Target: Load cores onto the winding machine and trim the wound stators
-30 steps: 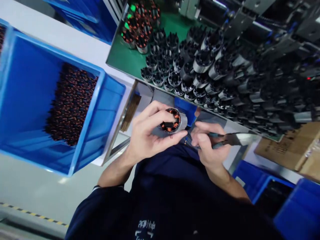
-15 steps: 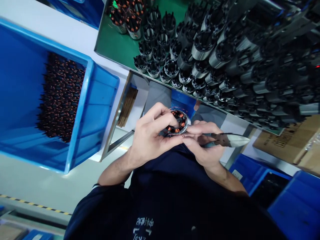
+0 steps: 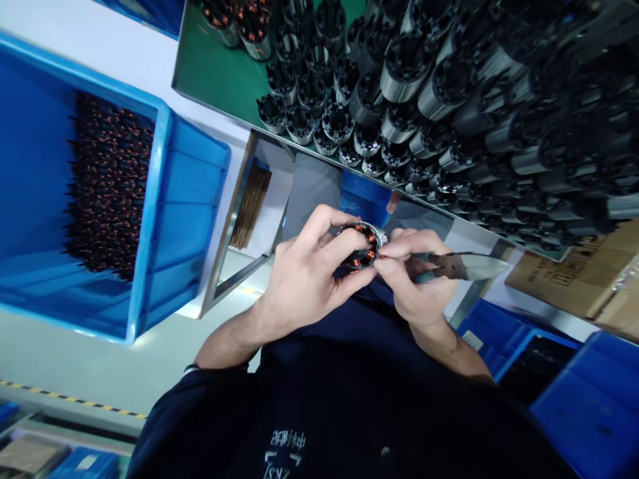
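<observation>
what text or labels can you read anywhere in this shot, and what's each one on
White printed characters on the chest of the person's dark shirt: too blurred and partly cut off to read.
White label on the blue bin under the right hand: too small to read.
Dark print on the cardboard box: blurred, unreadable.
Stator in the left hand, pliers: no text visible.

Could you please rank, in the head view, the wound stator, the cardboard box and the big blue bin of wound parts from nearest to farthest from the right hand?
From the right hand:
1. Wound stator, touching its fingertips, just left.
2. Cardboard box, off to the right.
3. Big blue bin, far left.
</observation>
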Tool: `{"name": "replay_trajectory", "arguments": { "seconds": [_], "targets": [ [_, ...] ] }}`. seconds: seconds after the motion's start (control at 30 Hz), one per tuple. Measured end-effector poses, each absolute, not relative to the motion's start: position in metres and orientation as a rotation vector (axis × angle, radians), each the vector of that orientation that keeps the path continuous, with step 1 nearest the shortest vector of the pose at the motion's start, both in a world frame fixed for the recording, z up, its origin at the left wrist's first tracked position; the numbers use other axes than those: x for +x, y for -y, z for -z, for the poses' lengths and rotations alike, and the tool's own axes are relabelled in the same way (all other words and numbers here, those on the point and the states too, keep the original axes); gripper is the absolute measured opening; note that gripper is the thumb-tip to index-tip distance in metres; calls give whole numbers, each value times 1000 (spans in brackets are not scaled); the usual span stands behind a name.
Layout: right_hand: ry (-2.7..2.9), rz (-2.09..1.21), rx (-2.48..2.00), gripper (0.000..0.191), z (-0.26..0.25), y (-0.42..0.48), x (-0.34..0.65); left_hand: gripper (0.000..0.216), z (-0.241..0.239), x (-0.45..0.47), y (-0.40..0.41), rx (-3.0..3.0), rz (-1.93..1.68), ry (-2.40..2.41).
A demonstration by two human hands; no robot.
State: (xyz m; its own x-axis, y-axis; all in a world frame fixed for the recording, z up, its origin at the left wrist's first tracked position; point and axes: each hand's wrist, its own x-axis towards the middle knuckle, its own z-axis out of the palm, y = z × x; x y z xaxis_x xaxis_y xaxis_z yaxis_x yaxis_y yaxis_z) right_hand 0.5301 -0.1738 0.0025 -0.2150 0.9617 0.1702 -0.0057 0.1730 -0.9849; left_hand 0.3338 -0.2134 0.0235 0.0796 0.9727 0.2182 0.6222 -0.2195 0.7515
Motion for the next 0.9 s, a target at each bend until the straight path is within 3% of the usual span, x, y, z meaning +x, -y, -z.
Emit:
{"name": "replay_trajectory", "arguments": {
  "seconds": [0.1,0.27,0.47,0.7,0.9],
  "targets": [
    [1499,-1398,-1065,16,-10,172,537,22,-20,331,215,1951,-968,-1623],
    [1146,-2064,-1045,32,-21,169,551,19,-7,320,210,2093,-1121,-1695],
    [554,-2453,-633,38,-32,168,555,35,13,324,203,1514,-1393,-1316],
    [671,-2355,-808,30,-32,165,550,41,28,359,215,850,-1456,-1006],
    [1286,-1698,-1104,13,-6,183,563,41,30,363,209,710,-1528,-1132]
  ]
}}
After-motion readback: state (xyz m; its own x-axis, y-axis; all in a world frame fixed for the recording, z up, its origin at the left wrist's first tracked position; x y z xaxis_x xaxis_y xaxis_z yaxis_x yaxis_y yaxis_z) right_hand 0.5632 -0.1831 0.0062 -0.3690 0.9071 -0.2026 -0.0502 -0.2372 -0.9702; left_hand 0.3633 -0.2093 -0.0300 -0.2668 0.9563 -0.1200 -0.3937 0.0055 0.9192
